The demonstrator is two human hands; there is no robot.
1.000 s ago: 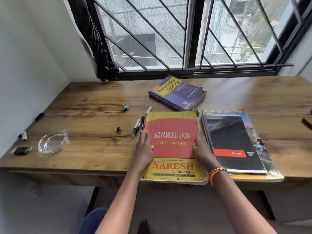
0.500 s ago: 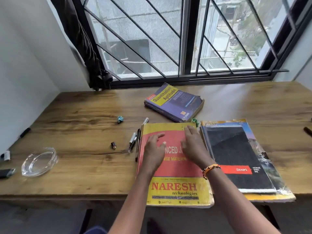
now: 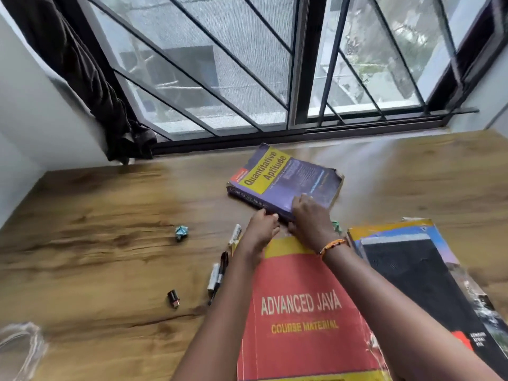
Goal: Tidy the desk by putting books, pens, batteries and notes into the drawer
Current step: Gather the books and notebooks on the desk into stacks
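Right hand (image 3: 309, 218) laid over the near corner of the purple book (image 3: 286, 180), fingers curled on its cover in a grasp; left hand (image 3: 261, 229) touching the same corner's edge, grip not discernible. Book flat on the wooden desk (image 3: 110, 215) near the window (image 3: 247, 64), beyond the red book (image 3: 299, 312). Pens (image 3: 220, 273), a battery (image 3: 173, 298), a crumpled note (image 3: 181, 232) to the left.

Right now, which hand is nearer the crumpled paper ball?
Left. The left hand is at the Quantitative Aptitude book's near corner, right of the crumpled paper ball; the right hand is farther right.
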